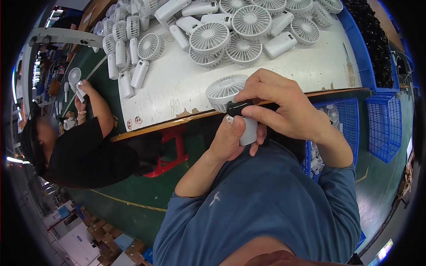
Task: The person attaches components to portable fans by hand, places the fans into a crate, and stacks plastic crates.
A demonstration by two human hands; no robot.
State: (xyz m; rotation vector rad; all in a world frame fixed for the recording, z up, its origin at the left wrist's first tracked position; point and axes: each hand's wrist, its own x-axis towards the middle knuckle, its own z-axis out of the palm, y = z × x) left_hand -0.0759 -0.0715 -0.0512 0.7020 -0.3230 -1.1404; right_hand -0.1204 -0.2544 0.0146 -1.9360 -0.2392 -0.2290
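Observation:
A white handheld fan is held in front of my chest at the table's front edge, its round grille pointing up and away. My left hand wraps round the white handle from below. At the neck, between grille and handle, sits a small black part. My right hand reaches over from the right and pinches that black part between thumb and fingers. Its exact kind is partly hidden by the fingers.
A pile of white handheld fans covers the back of the white table. At right stands a blue bin of black parts, with blue crates below. On the left a co-worker holds another fan, near a red stool.

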